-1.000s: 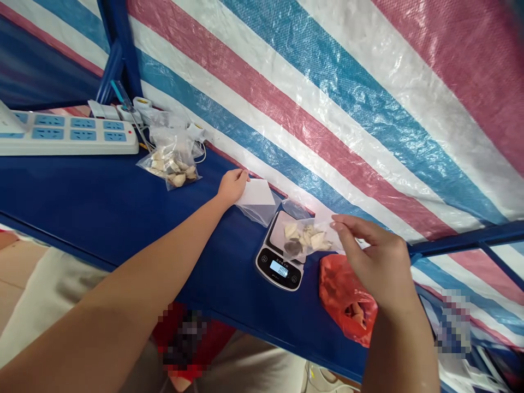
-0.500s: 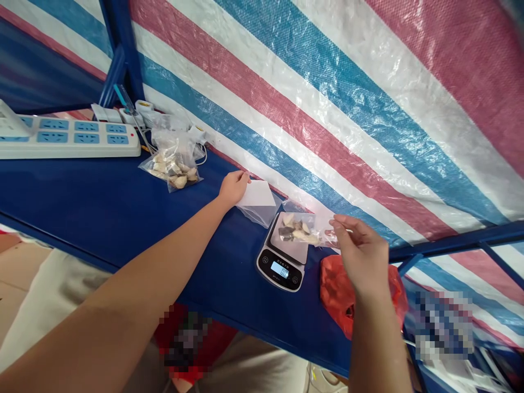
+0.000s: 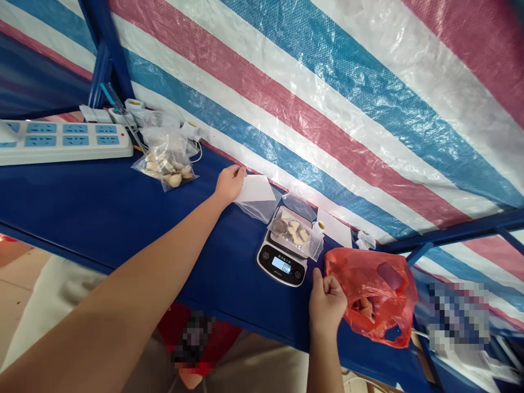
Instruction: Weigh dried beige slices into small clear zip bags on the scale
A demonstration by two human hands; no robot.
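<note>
My left hand [image 3: 230,184] pinches the left edge of a sheet of white paper [image 3: 257,189], which lies against clear plastic bags [image 3: 262,208]. On the digital kitchen scale [image 3: 281,267] rests a small clear bag of pale, dried-looking pieces [image 3: 292,229]. The scale's lit display appears to read zero. My right hand [image 3: 327,300] is closed just below and right of the scale, with nothing visible in its curled fingers. Beside it sits a red plastic bag [image 3: 380,273], its handles loose and its contents mostly hidden.
A clear bag of similar pieces [image 3: 166,164] lies at the left, near a white power strip [image 3: 65,142]. White paper [image 3: 335,228] lies behind the red bag. Striped plastic sheeting [image 3: 286,98] slopes up behind the blue table [image 3: 102,213].
My right hand has let go of the small bag, which now lies on the scale. That hand has moved down and toward me. The left hand keeps its pinch.
</note>
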